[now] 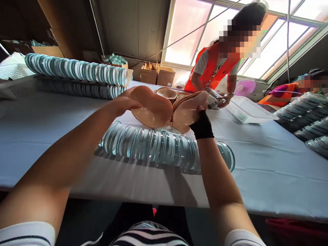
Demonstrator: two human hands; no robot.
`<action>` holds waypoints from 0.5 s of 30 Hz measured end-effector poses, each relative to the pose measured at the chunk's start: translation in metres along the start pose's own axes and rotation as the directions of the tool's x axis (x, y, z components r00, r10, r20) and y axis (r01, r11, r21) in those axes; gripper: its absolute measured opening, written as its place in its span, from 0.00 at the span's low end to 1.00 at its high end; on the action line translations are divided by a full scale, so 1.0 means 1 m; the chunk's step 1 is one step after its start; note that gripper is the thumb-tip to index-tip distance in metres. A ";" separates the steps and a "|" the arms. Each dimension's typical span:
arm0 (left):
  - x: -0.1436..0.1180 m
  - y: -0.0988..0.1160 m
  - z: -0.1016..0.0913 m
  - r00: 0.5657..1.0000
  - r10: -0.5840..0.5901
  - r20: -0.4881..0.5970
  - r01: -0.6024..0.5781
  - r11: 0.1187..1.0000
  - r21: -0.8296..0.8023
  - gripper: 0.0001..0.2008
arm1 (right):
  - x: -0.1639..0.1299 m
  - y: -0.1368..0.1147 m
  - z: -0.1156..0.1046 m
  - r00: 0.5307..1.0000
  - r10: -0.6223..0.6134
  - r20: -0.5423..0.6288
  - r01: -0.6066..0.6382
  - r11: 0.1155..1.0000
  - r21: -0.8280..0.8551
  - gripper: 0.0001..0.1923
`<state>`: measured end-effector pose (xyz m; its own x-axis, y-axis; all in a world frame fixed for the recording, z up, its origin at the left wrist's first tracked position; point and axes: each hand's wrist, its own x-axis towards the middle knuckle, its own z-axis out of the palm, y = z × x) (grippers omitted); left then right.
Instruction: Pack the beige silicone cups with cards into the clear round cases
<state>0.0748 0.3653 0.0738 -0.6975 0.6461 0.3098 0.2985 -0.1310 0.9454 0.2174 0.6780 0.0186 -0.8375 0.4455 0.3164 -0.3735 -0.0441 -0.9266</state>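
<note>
Glossy peach-tinted round bowls [153, 118] are clasped over our white cloth-covered surface [258, 152] by our left hand [132, 99] and black-wrapped right hand [202, 121], near a row of clear round glass pieces [151, 143]. Between that row and the near edge, a broad strip leaves us room.

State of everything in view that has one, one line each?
Left hand: gripping
Left peach bowl: held, tilted
Right hand: gripping, black-wrapped
Right peach bowls: held, nested, tilted
Near glassware row: on edge, lined up
Far-left glassware row: on edge, lined up
Cardboard box: open
Fan: running or not, can't tell
</note>
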 end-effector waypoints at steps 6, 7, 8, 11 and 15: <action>0.021 -0.049 -0.022 0.972 -0.190 -0.136 0.207 0.971 0.123 0.32 | 0.018 0.031 -0.015 0.997 0.067 0.039 -0.052 0.948 -0.313 0.23; 0.021 -0.055 -0.025 0.970 -0.206 -0.131 0.224 0.965 0.140 0.31 | 0.022 0.039 -0.011 0.995 0.081 0.060 -0.056 0.940 -0.338 0.23; 0.020 -0.061 -0.030 0.969 -0.218 -0.113 0.234 0.961 0.151 0.30 | 0.027 0.047 -0.006 0.993 0.094 0.076 -0.061 0.934 -0.353 0.23; 0.016 -0.070 -0.047 0.960 -0.240 -0.142 0.263 0.949 0.174 0.29 | 0.041 0.069 0.016 0.989 0.117 0.093 -0.072 0.919 -0.387 0.22; 0.014 -0.078 -0.075 0.907 -0.225 -0.355 0.323 0.914 0.246 0.33 | 0.058 0.087 0.046 0.984 0.133 0.119 -0.070 0.901 -0.428 0.22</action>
<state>-0.0074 0.3280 0.0118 -0.9313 0.3489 0.1046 0.2082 0.2742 0.9389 0.1181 0.6590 -0.0348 -0.9212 0.3261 0.2125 -0.1074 0.3117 -0.9441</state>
